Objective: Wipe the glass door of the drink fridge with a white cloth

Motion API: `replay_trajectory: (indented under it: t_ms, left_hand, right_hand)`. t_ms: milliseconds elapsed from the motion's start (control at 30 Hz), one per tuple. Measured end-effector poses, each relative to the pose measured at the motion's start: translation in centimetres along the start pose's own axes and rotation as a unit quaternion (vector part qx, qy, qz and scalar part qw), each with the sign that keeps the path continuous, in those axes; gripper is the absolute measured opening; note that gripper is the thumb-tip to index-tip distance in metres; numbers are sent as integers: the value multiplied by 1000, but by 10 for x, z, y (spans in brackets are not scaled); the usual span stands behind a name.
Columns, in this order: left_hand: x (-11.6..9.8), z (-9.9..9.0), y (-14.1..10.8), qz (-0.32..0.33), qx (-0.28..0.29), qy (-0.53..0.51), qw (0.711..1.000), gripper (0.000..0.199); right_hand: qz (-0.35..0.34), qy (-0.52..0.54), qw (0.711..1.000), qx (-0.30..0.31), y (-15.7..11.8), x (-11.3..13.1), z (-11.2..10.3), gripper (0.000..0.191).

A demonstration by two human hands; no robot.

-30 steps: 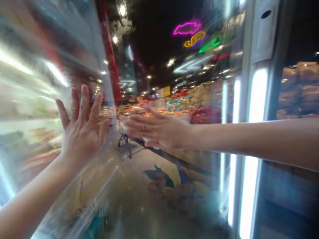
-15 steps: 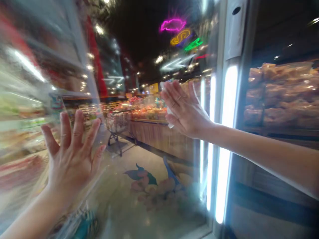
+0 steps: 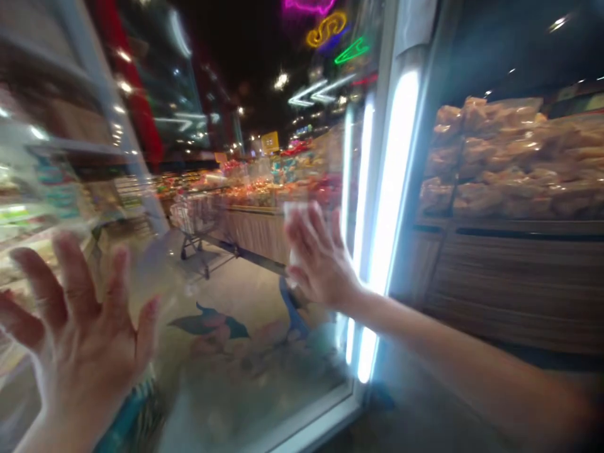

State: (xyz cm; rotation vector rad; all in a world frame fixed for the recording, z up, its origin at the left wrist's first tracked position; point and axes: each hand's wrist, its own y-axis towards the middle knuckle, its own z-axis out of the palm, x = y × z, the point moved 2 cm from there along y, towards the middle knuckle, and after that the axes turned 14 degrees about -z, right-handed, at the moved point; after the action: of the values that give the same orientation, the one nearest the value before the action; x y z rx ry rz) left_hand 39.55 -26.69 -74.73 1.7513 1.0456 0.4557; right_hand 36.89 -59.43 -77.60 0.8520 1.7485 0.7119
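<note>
While the right hand (image 3: 323, 258) presses a white cloth (image 3: 295, 217) left of the light tube (image 3: 391, 189), the left hand (image 3: 89, 340) spreads empty fingers.

Right hand (image 3: 323, 261), lower centre-right, presses white cloth (image 3: 295, 214) against glass door (image 3: 245, 390); left hand (image 3: 85, 352), lower left, fingers spread.

Left hand (image 3: 87, 340): was bare, showed 4 fingers plus 1 thumb, faint knuckle creases | Right hand (image 3: 325, 264): was bare, its fingers blurred | Right forearm (image 3: 425, 340): was bare, smooth, slim, narrowed toward the wrist
</note>
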Motion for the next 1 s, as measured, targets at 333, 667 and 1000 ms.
replay_trajectory:
  t_ms: [333, 667, 1000]
  left_hand:
    - [-13, 49, -73, 14, -35, 119, 992, 96]
    - [-44, 51, -59, 20, -8, 85, 996, 96]
    - [-47, 64, -75, 44, 8, 92, 995, 92]
  right_hand:
    - [147, 10, 989, -14, -67, 59, 26, 92]
    - [214, 16, 976, -29, -73, 51, 29, 91]
    - [268, 11, 963, -44, -124, 66, 33, 83]
